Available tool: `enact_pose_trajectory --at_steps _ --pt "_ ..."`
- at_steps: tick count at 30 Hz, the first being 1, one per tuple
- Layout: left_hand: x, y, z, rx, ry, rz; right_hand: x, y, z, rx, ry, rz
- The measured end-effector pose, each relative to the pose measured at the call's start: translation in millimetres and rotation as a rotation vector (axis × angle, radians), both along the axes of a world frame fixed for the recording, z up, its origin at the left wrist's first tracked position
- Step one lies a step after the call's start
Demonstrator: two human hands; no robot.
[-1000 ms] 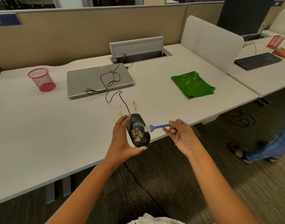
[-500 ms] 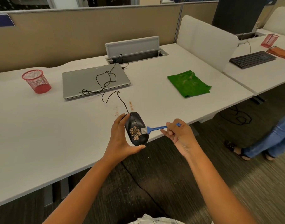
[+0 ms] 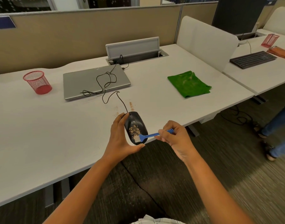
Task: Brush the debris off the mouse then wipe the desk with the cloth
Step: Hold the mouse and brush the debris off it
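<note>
A black wired mouse [image 3: 137, 122] with tan crumbs [image 3: 134, 130] on its back is held over the desk's front edge. My left hand [image 3: 120, 139] grips it from the left and below. My right hand [image 3: 175, 139] pinches a small blue brush [image 3: 152, 135], whose white bristles touch the rear of the mouse. More crumbs [image 3: 131, 106] lie on the white desk [image 3: 41, 135] just behind the mouse. A folded green cloth [image 3: 187, 84] lies flat on the desk to the right.
A shut grey laptop [image 3: 93, 82] lies behind the mouse with the black cable [image 3: 106, 88] looped over it. A red mesh cup [image 3: 37, 82] stands far left. The neighbouring desk holds a black keyboard [image 3: 252, 59]. A person's legs [image 3: 277, 126] stand at the right.
The brush head has slid from the middle of the mouse's right side down toward its rear end. The crumb patch now sits above the bristles.
</note>
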State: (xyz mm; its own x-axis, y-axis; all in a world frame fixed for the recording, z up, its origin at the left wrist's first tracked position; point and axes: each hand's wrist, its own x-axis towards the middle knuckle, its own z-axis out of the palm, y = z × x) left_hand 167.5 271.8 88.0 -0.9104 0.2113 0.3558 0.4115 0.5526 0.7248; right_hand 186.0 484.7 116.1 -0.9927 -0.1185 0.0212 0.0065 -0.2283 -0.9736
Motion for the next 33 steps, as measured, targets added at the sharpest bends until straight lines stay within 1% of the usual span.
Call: enact_pose_trajectory --at_steps 2,6,11,15,19,21,24,27,30,33 --pt "-0.3 -0.4 0.3 -0.003 0.013 -0.001 0.2 1.2 2.7 0.073 0.04 0.033" --pt "-0.4 -2.0 0.9 0.005 0.002 0.013 0.7 10.6 7.3 0.157 0.08 0.07" --pt "0.4 -3.6 -0.4 0.003 0.015 0.016 0.2 19.1 10.2 0.169 0.06 0.055" --pt "1.7 -5.6 -1.6 0.011 0.016 0.011 0.4 11.5 11.2 0.207 0.072 0.092" --pt "2.9 -7.7 -1.2 0.004 0.025 0.021 -0.2 11.9 11.0 0.237 0.061 0.045" --pt "4.1 -9.0 -1.0 0.011 0.022 0.029 0.7 15.7 10.4 0.206 0.041 0.012" --pt "5.3 -9.8 -0.8 0.017 0.014 0.03 2.6 17.0 12.4 0.082 0.006 -0.019" --pt "5.7 -9.5 -1.0 0.017 0.011 0.028 3.5 9.7 14.1 -0.013 -0.006 -0.004" --pt "4.8 -10.4 -1.5 0.032 0.02 0.035 5.4 -0.4 11.1 0.023 -0.009 0.03" --pt "3.3 -10.7 -0.4 0.038 0.016 0.03 5.8 0.0 6.9 0.046 -0.03 0.008"
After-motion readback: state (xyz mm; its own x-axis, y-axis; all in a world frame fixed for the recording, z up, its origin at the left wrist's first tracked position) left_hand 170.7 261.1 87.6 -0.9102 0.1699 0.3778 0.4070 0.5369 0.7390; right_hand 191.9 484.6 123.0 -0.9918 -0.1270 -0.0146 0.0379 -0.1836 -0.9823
